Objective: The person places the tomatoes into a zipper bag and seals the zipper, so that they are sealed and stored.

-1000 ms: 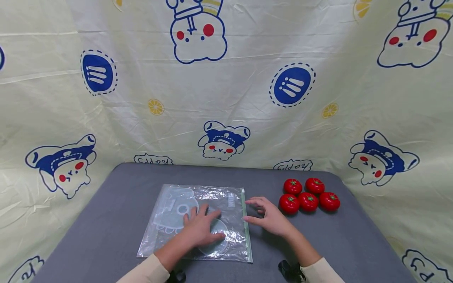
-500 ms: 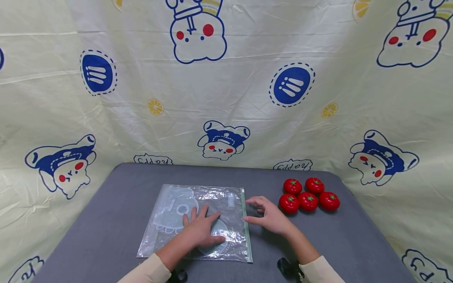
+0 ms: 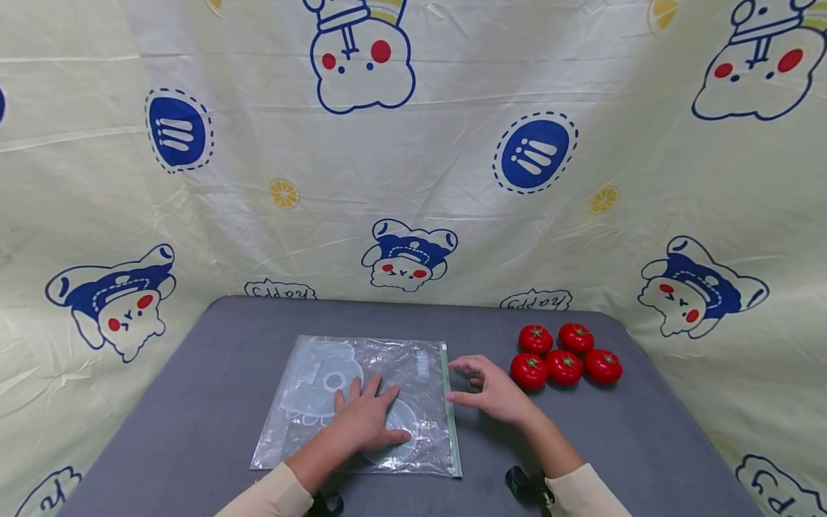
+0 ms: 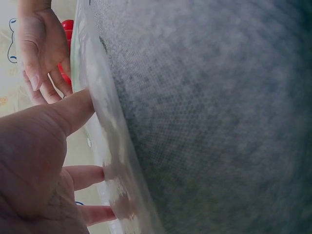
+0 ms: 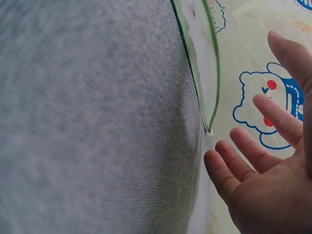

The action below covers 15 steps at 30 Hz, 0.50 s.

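A clear zip bag (image 3: 400,362) with a pale printed bear lies flat on the grey table, its green-edged mouth (image 3: 452,438) facing right. Fingers spread, my left hand (image 3: 365,418) rests on the middle of the bag. In the left wrist view, its thumb and fingertips (image 4: 90,174) touch the plastic. My right hand (image 3: 496,393) hovers by the green edge with loosely bent fingers, holding nothing. From the right wrist view, the mouth (image 5: 216,63) gapes slightly and the right hand (image 5: 273,180) is apart from it. Several red tomatoes (image 3: 564,368) sit beyond the right hand.
A grey cloth covers the table (image 3: 194,402). Behind it hangs a pale curtain (image 3: 452,165) printed with bears and orange slices. Black straps (image 3: 526,488) hang at the wrists near the table's front.
The head view has shifted very slightly. The left fingers have drawn a little closer together on the bag; the right hand stays beside the green edge.
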Available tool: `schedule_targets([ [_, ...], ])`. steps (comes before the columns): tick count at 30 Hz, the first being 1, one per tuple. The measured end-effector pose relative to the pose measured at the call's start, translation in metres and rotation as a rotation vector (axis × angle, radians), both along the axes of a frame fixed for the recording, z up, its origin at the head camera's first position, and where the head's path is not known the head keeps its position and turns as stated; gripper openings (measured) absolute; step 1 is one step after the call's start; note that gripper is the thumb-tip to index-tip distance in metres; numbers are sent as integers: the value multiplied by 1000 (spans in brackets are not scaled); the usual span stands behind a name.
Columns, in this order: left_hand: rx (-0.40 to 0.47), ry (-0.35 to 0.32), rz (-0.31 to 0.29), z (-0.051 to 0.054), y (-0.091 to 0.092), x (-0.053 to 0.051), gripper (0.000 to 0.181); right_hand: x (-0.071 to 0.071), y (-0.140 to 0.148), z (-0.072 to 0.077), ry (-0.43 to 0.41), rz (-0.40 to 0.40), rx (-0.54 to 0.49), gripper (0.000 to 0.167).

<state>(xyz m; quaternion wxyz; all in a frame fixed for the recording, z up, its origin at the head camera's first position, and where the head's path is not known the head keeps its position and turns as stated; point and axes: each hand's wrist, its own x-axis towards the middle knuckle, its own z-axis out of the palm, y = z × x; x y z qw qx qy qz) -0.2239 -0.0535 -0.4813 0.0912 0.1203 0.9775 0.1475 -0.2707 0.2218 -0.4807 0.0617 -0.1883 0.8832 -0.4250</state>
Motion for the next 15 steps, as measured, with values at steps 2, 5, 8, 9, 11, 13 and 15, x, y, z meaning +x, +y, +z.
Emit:
schedule_targets([
  [2,-8,2,0,0,0,-1,92,0,0,1,4,-2,0,60],
  [5,-19,4,-2,-1,0,-1,92,-1,1,2,6,1,0,60],
  [8,-28,10,-7,-2,0,-2,92,-2,2,1,16,11,12,59],
  [9,-29,12,-9,-2,0,-2,92,-2,3,1,20,15,15,58],
  [11,-29,18,-12,-2,-1,-1,93,-3,3,0,22,20,15,56],
  [13,-26,24,-15,-2,-1,-1,93,-4,3,-1,26,26,21,55],
  [15,-21,32,-19,-1,-2,0,92,-5,4,-2,28,28,30,53],
])
